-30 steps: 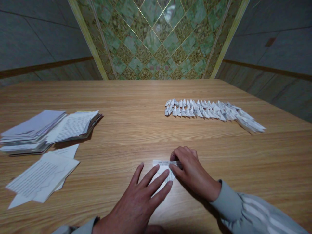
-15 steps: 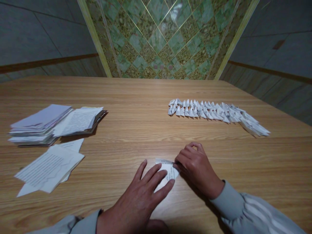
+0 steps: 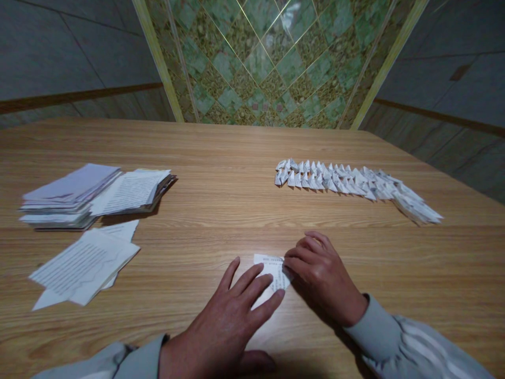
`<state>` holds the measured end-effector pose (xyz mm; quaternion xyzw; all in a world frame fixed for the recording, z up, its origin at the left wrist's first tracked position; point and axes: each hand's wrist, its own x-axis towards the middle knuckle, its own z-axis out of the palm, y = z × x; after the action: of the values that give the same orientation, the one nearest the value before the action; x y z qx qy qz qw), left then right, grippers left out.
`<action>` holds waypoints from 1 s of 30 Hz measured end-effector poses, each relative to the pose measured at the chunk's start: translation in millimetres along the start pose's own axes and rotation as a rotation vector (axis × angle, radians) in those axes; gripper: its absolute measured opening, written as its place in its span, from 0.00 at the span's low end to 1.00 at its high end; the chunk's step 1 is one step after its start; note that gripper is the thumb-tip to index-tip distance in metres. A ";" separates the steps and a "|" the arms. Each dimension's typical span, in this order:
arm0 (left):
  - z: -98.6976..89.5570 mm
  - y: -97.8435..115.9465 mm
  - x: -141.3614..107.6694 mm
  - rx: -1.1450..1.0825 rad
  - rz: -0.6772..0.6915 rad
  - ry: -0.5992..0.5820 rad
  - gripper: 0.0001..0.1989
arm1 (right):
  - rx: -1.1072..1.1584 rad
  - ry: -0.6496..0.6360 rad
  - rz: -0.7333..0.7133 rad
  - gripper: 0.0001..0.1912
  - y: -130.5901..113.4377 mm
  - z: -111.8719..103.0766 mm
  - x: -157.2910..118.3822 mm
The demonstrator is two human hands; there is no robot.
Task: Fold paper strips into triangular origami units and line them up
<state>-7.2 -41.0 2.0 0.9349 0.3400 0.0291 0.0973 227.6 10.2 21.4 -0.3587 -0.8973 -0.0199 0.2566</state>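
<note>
A small folded piece of printed paper (image 3: 279,279) lies on the wooden table in front of me. My left hand (image 3: 226,316) rests over its left part with the fingers spread, fingertips touching the paper. At the paper's upper right corner, my right hand (image 3: 321,271) has its fingers curled and pinched together on the edge. The lower left part of the paper is hidden under my left fingers.
Stacked paper sheets (image 3: 71,189) and a second printed pile (image 3: 130,192) stand at the left of the table (image 3: 213,210). Loose printed sheets (image 3: 84,263) lie nearer. Rows of small folded paper pieces (image 3: 343,179) stretch across the right side. A tiled wall rises beyond.
The view has shifted slightly, so the piles and rows appear moved a little to the right. The paper's upper flap looks flatter. Both hands keep nearly the same pose.
</note>
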 end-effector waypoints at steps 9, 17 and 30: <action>-1.2 2.5 1.6 -0.006 0.003 0.008 0.51 | 0.117 -0.077 0.202 0.08 -1.5 4.3 -1.8; -1.9 -0.7 1.0 0.000 0.061 0.156 0.42 | 0.073 -0.090 0.208 0.05 -4.6 8.3 -1.2; -12.0 -20.9 43.4 0.102 0.030 0.467 0.09 | -0.034 -0.050 0.044 0.12 -2.4 4.9 -2.7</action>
<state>11.5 4.4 8.9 0.9114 0.3404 0.2290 -0.0318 225.5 7.7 16.2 -0.3830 -0.8949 -0.0207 0.2280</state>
